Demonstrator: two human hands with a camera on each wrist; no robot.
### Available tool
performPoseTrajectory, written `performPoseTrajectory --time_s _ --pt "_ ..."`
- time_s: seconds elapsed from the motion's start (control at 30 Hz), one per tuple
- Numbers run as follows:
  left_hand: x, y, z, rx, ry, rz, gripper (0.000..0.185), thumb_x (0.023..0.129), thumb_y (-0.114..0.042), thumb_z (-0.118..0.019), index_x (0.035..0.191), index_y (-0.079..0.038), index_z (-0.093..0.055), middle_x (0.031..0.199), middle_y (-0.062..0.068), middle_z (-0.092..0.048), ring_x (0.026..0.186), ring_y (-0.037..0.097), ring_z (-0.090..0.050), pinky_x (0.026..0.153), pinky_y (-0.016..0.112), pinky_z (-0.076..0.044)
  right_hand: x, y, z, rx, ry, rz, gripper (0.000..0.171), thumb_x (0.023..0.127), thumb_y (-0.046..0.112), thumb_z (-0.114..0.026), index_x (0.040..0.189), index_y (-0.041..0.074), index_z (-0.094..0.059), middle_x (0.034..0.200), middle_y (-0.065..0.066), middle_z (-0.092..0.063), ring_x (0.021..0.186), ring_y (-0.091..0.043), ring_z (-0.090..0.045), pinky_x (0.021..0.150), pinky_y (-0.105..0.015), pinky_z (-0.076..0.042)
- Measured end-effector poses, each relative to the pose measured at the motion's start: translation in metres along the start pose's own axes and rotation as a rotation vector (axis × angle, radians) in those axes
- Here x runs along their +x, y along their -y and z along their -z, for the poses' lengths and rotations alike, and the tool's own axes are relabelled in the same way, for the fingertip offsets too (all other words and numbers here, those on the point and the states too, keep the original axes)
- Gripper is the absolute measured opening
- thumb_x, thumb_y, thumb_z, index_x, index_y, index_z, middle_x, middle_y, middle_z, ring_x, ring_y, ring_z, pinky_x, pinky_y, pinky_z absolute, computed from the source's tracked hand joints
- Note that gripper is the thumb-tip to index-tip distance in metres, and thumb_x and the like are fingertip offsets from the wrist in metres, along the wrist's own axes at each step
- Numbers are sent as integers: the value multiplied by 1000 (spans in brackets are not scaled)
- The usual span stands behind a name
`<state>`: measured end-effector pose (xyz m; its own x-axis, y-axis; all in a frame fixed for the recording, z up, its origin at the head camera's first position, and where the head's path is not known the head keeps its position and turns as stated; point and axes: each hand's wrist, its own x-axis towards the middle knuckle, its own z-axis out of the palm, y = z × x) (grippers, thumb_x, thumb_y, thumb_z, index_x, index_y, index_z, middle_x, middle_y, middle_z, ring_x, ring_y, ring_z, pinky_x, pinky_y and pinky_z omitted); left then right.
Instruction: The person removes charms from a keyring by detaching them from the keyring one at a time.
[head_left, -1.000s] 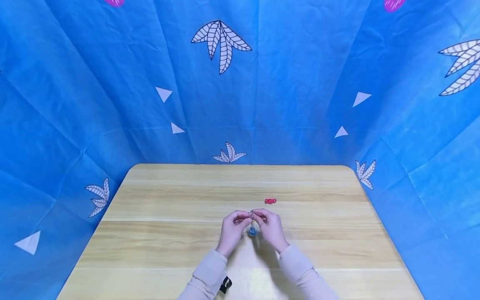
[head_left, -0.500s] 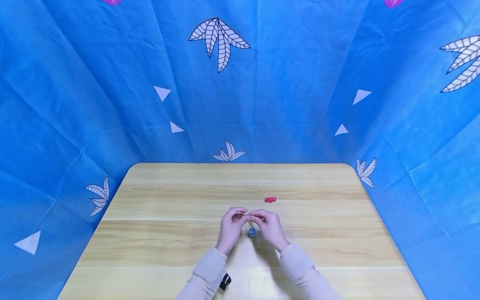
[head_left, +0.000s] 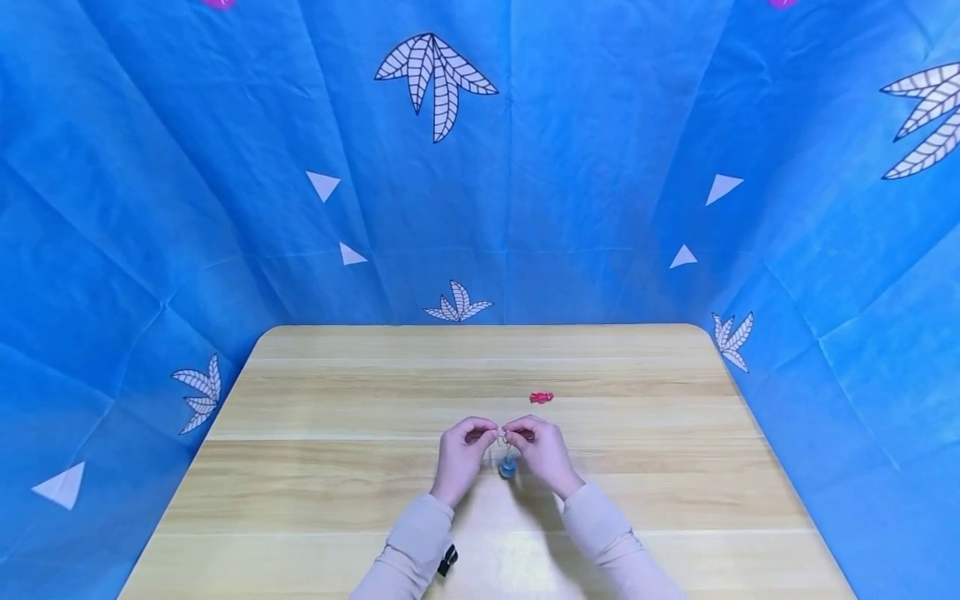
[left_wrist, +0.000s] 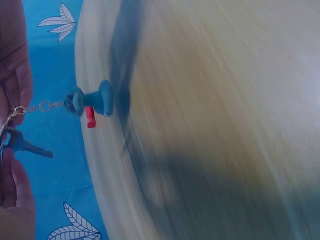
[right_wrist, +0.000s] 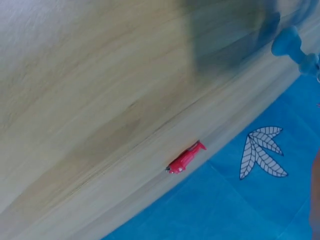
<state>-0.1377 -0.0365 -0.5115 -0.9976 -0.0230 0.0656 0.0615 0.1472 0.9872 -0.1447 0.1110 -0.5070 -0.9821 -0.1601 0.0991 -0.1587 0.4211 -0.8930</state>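
Head view, lower centre of frame: left hand and right hand sit slightly lower than half a second ago, fingertips meeting, both pinching the small key ring between them. Blue charm hangs from the ring on a short chain, now a little lower and closer to the table. Red piece lies unmoved on the wood, just above and right of the hands.

Left wrist view, left edge: a blue-headed key on the ring; fingers cut off by the frame, ring mostly hidden. Right wrist view: charm clipped at the upper right corner, hand barely visible. Whether the charm touches the table: cannot tell; exact form of the red piece unclear
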Motion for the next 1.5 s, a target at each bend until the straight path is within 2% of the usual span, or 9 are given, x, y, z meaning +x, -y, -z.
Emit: performPoseTrajectory --time_s 0.27,0.43,0.6,0.9,1.0,1.17,1.27,1.33,1.5 --pt "-1 10 2 182 -25 -278 6 78 -3 -68 84 -5 -69 81 5 -66 75 12 -63 71 19 -55 1 1 6 46 91 -63 17 82 2 -63 99 -1 -65 87 -14 -68 76 -22 -65 66 -18 -56" --pt "-1 13 3 320 -53 -486 8 75 -2 -70 81 -8 -69 77 0 -65 70 9 -62 66 17 -55 2 5 11 177 140 -118 22 82 1 -62 102 -7 -62 90 -19 -66 79 -32 -66 68 -21 -57" --pt "0 16 2 358 -82 -652 8 73 0 -71 79 -3 -67 75 3 -65 66 9 -63 62 12 -53 2 9 14 282 172 -153 24 83 0 -62 104 -11 -60 97 -26 -64 85 -38 -64 71 -27 -58" --pt "-2 11 -1 310 -74 -620 14 71 6 -71 81 -4 -66 78 4 -67 70 14 -66 68 13 -55 -1 12 15 58 149 -14 12 80 5 -67 91 3 -68 89 -12 -70 77 -19 -66 69 -18 -55" --pt "-4 10 -2 231 -52 -519 12 74 5 -70 84 -2 -66 81 6 -67 75 17 -67 71 16 -55 -2 12 14 39 108 27 10 80 4 -66 89 3 -68 87 -12 -70 77 -19 -66 69 -17 -55" --pt "-6 11 -3 61 26 -255 10 80 -1 -66 91 0 -66 90 12 -67 84 22 -67 75 20 -56 -2 11 15 95 58 -4 11 80 2 -66 90 0 -67 86 -13 -69 79 -22 -66 73 -17 -54" --pt "-5 13 -3 24 55 -180 11 83 -6 -65 92 -1 -66 92 13 -68 84 21 -67 75 20 -56 -2 10 15 111 50 -30 12 79 2 -66 91 -2 -67 87 -14 -69 81 -23 -66 73 -17 -54" --pt "-4 14 -3 42 54 -210 10 83 -7 -66 90 -1 -67 90 12 -68 82 19 -67 73 20 -56 -1 9 15 113 50 -40 13 79 1 -66 91 -3 -66 87 -15 -69 81 -23 -66 72 -17 -55" --pt "-4 14 -4 224 -5 -451 7 79 -3 -68 85 -4 -68 81 5 -67 73 13 -66 68 16 -56 -1 8 16 69 52 -29 13 78 2 -67 91 1 -68 87 -13 -69 79 -21 -66 70 -18 -55"
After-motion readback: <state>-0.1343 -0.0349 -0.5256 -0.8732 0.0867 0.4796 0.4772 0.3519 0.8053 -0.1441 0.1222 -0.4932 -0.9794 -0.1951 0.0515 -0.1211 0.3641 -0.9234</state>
